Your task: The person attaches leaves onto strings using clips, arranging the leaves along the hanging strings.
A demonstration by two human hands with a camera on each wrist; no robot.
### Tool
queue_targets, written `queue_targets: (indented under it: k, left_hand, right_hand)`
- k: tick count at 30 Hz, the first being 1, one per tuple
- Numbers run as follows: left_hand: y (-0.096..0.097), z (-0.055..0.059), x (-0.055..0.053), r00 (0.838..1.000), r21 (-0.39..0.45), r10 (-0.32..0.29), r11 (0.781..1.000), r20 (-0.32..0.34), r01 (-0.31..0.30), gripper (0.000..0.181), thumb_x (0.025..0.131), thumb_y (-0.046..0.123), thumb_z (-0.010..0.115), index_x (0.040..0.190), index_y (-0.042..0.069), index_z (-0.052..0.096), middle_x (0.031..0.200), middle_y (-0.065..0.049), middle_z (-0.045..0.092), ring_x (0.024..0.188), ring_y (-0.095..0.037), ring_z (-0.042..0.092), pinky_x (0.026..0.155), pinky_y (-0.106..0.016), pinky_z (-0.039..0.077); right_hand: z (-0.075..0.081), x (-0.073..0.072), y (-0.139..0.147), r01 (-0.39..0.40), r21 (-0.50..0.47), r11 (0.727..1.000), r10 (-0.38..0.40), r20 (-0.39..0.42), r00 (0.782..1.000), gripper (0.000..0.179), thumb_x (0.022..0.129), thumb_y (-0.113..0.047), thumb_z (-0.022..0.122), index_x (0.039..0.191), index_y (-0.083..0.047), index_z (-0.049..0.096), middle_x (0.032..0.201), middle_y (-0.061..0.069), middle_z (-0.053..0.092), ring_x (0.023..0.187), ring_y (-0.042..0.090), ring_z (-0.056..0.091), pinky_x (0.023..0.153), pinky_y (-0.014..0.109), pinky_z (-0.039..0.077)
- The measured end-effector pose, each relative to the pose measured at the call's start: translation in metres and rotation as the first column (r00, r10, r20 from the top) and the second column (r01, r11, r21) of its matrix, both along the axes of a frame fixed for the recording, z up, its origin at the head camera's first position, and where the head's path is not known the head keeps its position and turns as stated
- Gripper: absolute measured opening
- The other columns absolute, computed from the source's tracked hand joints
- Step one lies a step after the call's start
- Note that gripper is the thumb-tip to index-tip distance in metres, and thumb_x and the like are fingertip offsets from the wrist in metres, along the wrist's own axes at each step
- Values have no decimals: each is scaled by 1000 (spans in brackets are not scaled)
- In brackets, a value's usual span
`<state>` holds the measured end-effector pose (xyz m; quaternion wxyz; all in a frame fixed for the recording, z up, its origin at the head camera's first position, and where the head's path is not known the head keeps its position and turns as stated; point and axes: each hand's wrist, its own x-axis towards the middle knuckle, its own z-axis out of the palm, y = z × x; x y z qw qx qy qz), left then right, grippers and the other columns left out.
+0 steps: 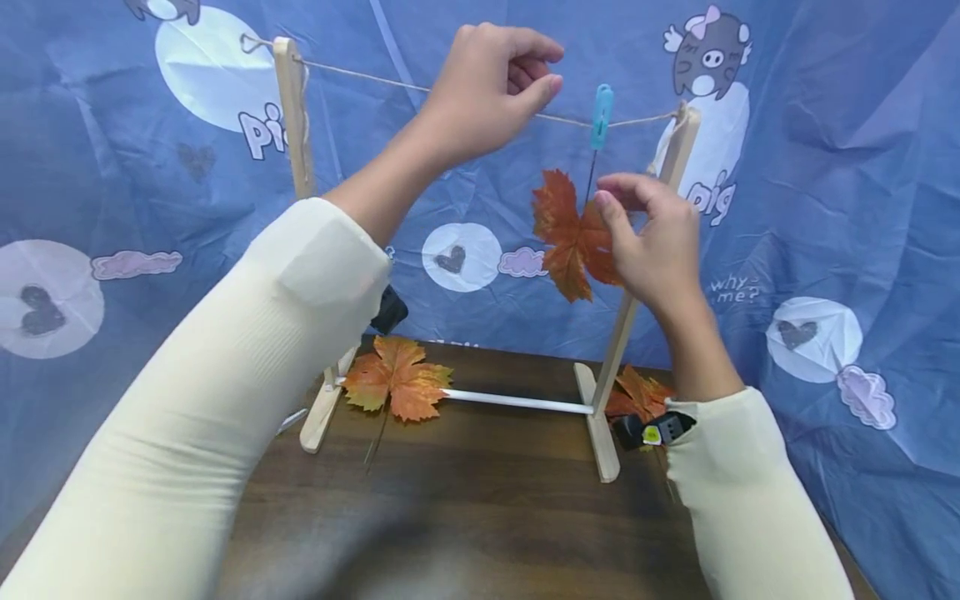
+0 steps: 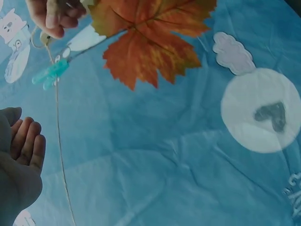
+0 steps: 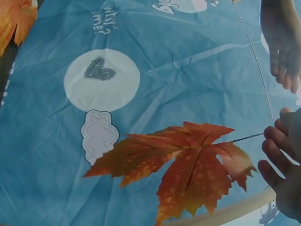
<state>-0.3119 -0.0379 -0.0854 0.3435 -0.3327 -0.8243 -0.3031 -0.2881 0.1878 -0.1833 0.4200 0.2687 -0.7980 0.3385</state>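
An orange-red artificial maple leaf [image 1: 558, 210] hangs by its dark stem from a turquoise clothespin [image 1: 602, 117], which is clipped on a string [image 1: 562, 119]. My left hand [image 1: 495, 92] is raised near the string, left of the clothespin, its fingers loosely bent with nothing between them. Beside the leaf's stem is my right hand [image 1: 660, 237], thumb and fingers loosely bent and overlapping part of the leaf in the head view. The right wrist view shows those fingertips close to the stem of the leaf [image 3: 188, 160]; touch cannot be made out.
The string runs between two wooden posts [image 1: 294, 117] joined low down by a white rod [image 1: 517, 402]. A second maple leaf [image 1: 397, 379] lies by the left foot, another [image 1: 637, 392] behind the right post. A brown table [image 1: 480, 517] and blue patterned cloth [image 1: 465, 192] surround the frame.
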Motion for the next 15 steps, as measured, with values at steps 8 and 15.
queue_targets:
  k: [8,15]
  left_hand:
    - [-32,-20,1,996,51,-5,999,93,0,30,102,18,64,125,2,71,105,-9,74,92,-13,67,86,-18,52]
    - [-57,-51,1,992,38,-50,998,115,46,30,101,15,65,125,-1,70,104,-12,74,92,-18,68,88,-25,54]
  right_hand:
    - [-4,8,-8,-48,142,989,61,-90,994,26,97,-13,73,114,7,71,98,19,74,91,32,66,82,46,49]
    - [-19,9,-20,-123,239,963,151,-104,983,27,96,-12,73,116,6,70,99,19,73,90,32,61,77,43,45]
